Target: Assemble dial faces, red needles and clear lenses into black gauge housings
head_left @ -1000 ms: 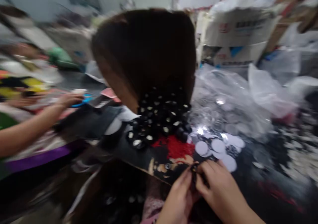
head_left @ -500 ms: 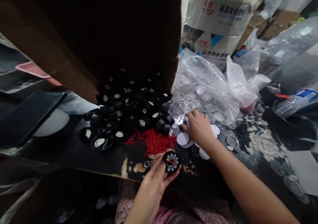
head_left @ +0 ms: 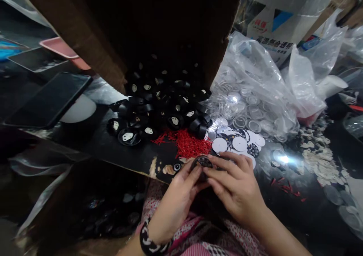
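A small black dial gauge [head_left: 202, 162] with a round face is held over the front edge of the bench. My left hand [head_left: 180, 190] grips it from the left, thumb on the face. From the right, my right hand [head_left: 236, 180] has its fingers pressed on the gauge's rim and partly covers it. Whether a clear cover lies under those fingers cannot be made out. Just beyond the hands lie a heap of red pointers [head_left: 191, 144] and a spread of white and black dial discs [head_left: 239, 143]. Clear round covers [head_left: 244, 108] are piled behind the discs.
A cardboard box [head_left: 107, 51] on its side spills black gauge housings [head_left: 174, 120]. To its left, a phone [head_left: 51, 99] leans on a white round object. Off-white small plates [head_left: 319, 154] and a few red pointers [head_left: 286, 188] lie on the right, near plastic bags [head_left: 306, 82].
My right hand has come back from the discs and clear covers to the gauge in my left hand. The view has shifted, and the gauge face is now partly covered by fingers.
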`<state>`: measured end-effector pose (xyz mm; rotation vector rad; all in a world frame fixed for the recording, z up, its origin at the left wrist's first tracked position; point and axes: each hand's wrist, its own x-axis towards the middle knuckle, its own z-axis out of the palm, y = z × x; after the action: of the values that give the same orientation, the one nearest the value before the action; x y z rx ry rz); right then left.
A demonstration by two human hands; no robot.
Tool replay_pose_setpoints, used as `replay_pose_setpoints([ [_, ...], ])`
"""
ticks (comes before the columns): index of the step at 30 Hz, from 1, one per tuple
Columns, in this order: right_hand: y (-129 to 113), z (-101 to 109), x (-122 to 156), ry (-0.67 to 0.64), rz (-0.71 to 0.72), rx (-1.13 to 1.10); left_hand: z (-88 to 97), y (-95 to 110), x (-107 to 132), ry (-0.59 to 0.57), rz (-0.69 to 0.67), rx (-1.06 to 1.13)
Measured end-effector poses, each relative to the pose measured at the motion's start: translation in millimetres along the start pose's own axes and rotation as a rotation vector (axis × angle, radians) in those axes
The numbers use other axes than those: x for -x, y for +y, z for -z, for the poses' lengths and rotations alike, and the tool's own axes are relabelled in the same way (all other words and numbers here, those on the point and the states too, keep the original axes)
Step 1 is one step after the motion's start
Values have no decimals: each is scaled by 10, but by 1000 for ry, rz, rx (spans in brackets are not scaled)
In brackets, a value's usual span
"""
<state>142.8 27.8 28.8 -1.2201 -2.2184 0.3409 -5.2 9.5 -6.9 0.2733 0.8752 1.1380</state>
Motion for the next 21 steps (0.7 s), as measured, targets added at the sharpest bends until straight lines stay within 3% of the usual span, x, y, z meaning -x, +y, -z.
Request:
replay_pose_setpoints([
  [5,81,-53,-157,-86,-301,-130,-3,-120,53,-73,-141,-390],
  [12,60,-137,-121,-29,-284,-152,8,-115,126,-143,-147,-549],
  [18,24,-256,-188,106,-289,-164,-138,-173,67,18,-341,-729],
  [21,-32,-254,-229,45,-312,-198,-41,-133,154,39,-354,-780],
])
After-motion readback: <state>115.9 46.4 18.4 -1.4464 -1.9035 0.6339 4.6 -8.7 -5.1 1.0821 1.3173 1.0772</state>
